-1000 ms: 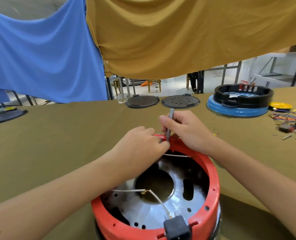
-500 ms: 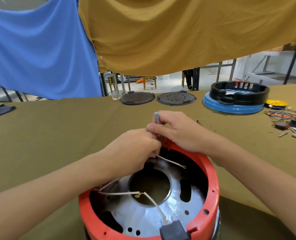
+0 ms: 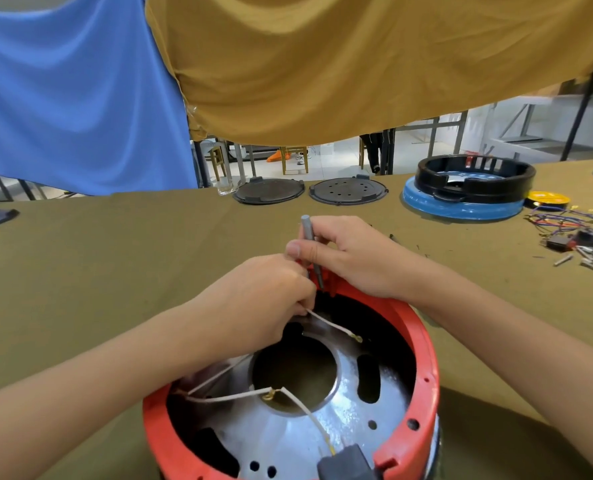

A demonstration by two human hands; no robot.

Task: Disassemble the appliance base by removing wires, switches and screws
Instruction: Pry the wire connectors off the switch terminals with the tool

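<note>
Head view: the red appliance base [image 3: 423, 344] sits at the near edge of the table [image 3: 80, 271], open side up. My right hand [image 3: 354, 258] grips a grey screwdriver [image 3: 309, 247] upright at the far rim, fingers curled round its shaft. My left hand [image 3: 264, 299] pinches a white wire [image 3: 333, 326], which a second ago lay taut across the rim and now trails slack, its brass terminal [image 3: 357, 338] free. I judge that lead detached; the other white wires [image 3: 239, 396] by the black switch block [image 3: 343, 462] remain.
</note>
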